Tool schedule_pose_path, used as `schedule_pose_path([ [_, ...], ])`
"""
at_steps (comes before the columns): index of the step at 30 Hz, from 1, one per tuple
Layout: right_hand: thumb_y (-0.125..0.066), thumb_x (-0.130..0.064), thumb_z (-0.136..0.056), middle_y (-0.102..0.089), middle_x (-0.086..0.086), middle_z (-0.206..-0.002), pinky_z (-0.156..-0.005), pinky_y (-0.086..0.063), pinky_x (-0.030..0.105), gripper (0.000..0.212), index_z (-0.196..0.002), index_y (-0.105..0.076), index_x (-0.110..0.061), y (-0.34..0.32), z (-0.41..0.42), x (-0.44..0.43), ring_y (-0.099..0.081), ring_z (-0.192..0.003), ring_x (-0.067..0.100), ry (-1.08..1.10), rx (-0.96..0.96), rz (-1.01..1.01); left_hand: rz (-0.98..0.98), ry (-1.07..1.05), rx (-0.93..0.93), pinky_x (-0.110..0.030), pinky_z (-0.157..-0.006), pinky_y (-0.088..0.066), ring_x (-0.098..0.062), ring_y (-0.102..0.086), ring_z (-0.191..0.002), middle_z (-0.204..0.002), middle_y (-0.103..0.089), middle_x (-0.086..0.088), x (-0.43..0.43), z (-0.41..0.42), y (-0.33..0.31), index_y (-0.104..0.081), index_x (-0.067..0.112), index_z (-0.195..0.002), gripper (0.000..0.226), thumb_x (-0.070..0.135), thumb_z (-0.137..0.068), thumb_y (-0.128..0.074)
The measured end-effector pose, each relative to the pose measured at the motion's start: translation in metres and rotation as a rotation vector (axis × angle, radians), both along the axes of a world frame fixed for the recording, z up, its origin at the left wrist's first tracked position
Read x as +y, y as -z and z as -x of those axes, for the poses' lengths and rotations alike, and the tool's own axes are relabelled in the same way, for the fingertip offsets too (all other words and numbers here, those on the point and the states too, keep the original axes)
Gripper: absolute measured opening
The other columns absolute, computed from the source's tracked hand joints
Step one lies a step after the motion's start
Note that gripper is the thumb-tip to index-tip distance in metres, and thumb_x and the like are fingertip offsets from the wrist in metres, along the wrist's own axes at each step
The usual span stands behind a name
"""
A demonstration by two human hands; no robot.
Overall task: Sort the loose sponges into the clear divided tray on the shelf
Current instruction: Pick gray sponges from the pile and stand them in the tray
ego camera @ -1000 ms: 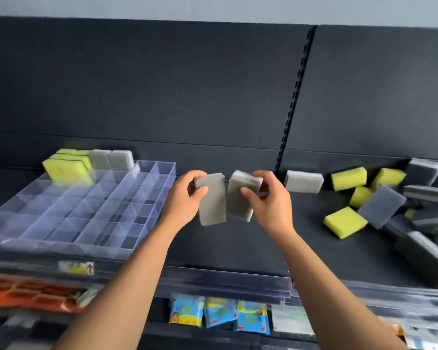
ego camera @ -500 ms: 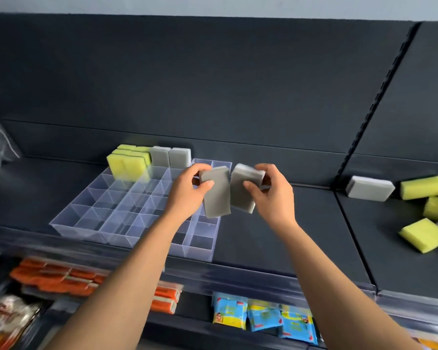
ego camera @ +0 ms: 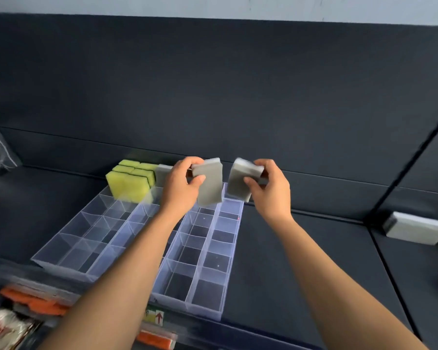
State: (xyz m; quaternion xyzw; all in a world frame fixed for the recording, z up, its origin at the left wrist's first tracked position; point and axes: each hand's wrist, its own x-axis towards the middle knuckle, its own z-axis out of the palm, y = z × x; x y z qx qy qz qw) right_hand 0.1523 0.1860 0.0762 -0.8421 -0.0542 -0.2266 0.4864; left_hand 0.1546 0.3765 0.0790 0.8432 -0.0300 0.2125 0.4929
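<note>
**Head view.** Two grey sponges are held upright over the far end of the clear divided tray [ego camera: 233, 256], side by side with a narrow gap between them; the left grey sponge [ego camera: 209, 185] is gripped by the left hand [ego camera: 180, 188], thumb on the near face and fingers curled over the top; the right grey sponge [ego camera: 240, 180] is pinched likewise by the right hand [ego camera: 271, 190]. The tray is set on the dark shelf [ego camera: 301, 261]; yellow sponges [ego camera: 129, 184] are stood on edge in its far-left compartments; a stored grey sponge [ego camera: 162, 173] just beside them is partly hidden behind the left hand. A loose pale sponge [ego camera: 415, 231] is seen on the shelf well apart to the right; orange packets [ego camera: 36, 299] are seen on the level below.
</note>
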Motion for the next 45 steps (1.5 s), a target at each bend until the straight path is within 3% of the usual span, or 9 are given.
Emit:
schedule_pose_path([
  [8,-0.065,-0.011,-0.085,-0.056,-0.006,-0.099,-0.076,-0.049,0.033,0.029,-0.109,-0.053,-0.021,0.020,-0.042,0.013,-0.059,-0.081,0.019,0.010,0.062,0.055,-0.006,-0.028,-0.014,-0.011,-0.069,-0.041,-0.013,-0.052,-0.091,-0.109,-0.056,0.000,0.007,-0.033,0.004,-0.057,0.020,-0.103,0.029,-0.001,-0.084,-0.057],
  [13,-0.062,-0.013,-0.087,-0.056,-0.002,-0.101,-0.066,-0.037,0.025,0.028,-0.112,-0.052,-0.019,0.030,-0.056,0.020,-0.052,-0.073,0.017,0.063,0.092,0.157,-0.030,0.024,-0.026,-0.008,-0.070,-0.040,-0.014,-0.053,-0.091,-0.109,-0.057,-0.001,0.013,-0.052,0.006,-0.058,0.018,-0.103,0.030,-0.004,-0.082,-0.058],
  [19,-0.058,-0.014,-0.089,-0.054,0.003,-0.097,-0.064,-0.035,0.028,0.024,-0.112,-0.052,-0.016,0.029,-0.066,0.028,-0.048,-0.075,0.020,0.074,0.152,0.256,-0.037,0.084,-0.027,-0.026,-0.076,-0.046,-0.015,-0.055,-0.090,-0.105,-0.056,0.003,0.017,-0.068,0.007,-0.058,0.020,-0.102,0.032,-0.004,-0.082,-0.058],
  [29,-0.059,-0.010,-0.087,-0.056,0.004,-0.104,-0.071,-0.046,0.032,0.027,-0.114,-0.053,-0.014,0.052,-0.064,0.028,-0.055,-0.082,0.025,0.109,0.252,0.317,-0.094,0.208,-0.003,-0.023,-0.076,-0.045,-0.013,-0.053,-0.092,-0.106,-0.055,0.007,0.018,-0.077,0.010,-0.058,0.019,-0.103,0.032,-0.005,-0.083,-0.056],
  [35,-0.060,-0.014,-0.088,-0.053,0.003,-0.104,-0.067,-0.040,0.027,0.030,-0.117,-0.055,-0.014,0.054,-0.066,0.029,-0.053,-0.081,0.023,0.153,0.239,0.357,-0.266,0.229,0.019,-0.034,-0.078,-0.045,-0.016,-0.052,-0.088,-0.108,-0.055,0.011,0.019,-0.083,0.025,-0.055,0.025,-0.103,0.032,0.000,-0.084,-0.057],
  [39,-0.061,-0.010,-0.086,-0.051,0.005,-0.114,-0.079,-0.046,0.033,0.031,-0.117,-0.057,-0.008,0.055,-0.065,0.029,-0.051,-0.101,0.025,0.163,0.185,0.401,-0.428,0.209,0.037,-0.031,-0.074,-0.039,-0.016,-0.049,-0.080,-0.116,-0.054,0.005,0.017,-0.083,0.029,-0.056,0.017,-0.108,0.028,0.001,-0.085,-0.056],
  [41,-0.062,-0.009,-0.085,-0.051,0.006,-0.116,-0.081,-0.047,0.035,0.032,-0.117,-0.059,-0.007,0.055,-0.064,0.029,-0.047,-0.107,0.025,0.176,0.149,0.448,-0.541,0.170,0.008,-0.029,-0.074,-0.035,-0.021,-0.052,-0.085,-0.119,-0.053,0.004,0.015,-0.084,0.032,-0.057,0.014,-0.108,0.027,0.001,-0.085,-0.058],
  [43,-0.063,-0.008,-0.085,-0.053,0.007,-0.113,-0.078,-0.049,0.037,0.033,-0.118,-0.061,-0.006,0.056,-0.064,0.029,-0.047,-0.105,0.027,0.181,0.117,0.495,-0.654,0.164,-0.078,-0.027,-0.076,-0.038,-0.024,-0.056,-0.092,-0.113,-0.056,-0.001,0.014,-0.086,0.034,-0.063,0.009,-0.102,0.028,-0.003,-0.077,-0.066],
  [45,-0.064,-0.008,-0.084,-0.055,0.007,-0.109,-0.072,-0.050,0.037,0.033,-0.117,-0.062,-0.008,0.056,-0.064,0.029,-0.050,-0.100,0.028,0.182,0.087,0.531,-0.766,0.157,-0.166,-0.030,-0.065,-0.047,-0.025,-0.057,-0.083,-0.094,-0.060,-0.003,0.013,-0.092,0.039,-0.067,0.007,-0.083,0.032,-0.010,-0.058,-0.075],
])
